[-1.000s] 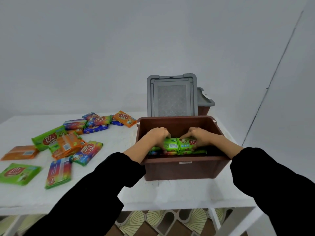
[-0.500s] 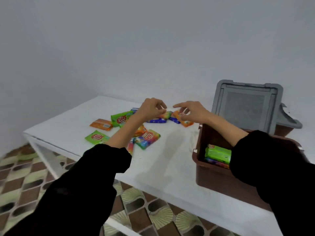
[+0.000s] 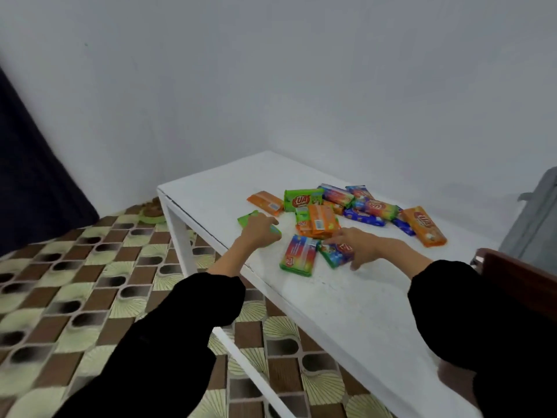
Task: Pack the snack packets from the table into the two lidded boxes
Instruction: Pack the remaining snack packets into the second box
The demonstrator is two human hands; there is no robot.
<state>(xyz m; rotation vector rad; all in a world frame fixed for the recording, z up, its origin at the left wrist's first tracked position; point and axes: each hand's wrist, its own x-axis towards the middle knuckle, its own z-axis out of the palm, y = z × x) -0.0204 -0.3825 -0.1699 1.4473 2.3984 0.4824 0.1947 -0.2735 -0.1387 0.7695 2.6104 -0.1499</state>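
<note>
Reaching hands: the left hand lies over a green packet by the table's near edge, fingers curled down round it. The right hand rests with its fingers spread fairly straight on a green-and-blue packet, pinching nothing.
Snack packets: they lie scattered loose on the white table, left of the box. From this angle none can be seen inside it.
Handling: these look like light, thin foil wrappers, slick and crinkly, with contents that are probably brittle. They are best taken by the long edges, thumb under and fingers on top, without squeezing. Several should stack flat.
Packet count: about twelve. Overlaps in the middle pile prevent an exact figure. At least three are orange and three mostly green; the rest are blue or rainbow-striped.
Box count: one brown box shows only a corner at the right edge, with its grey lid raised. The second box is not in view.
</note>
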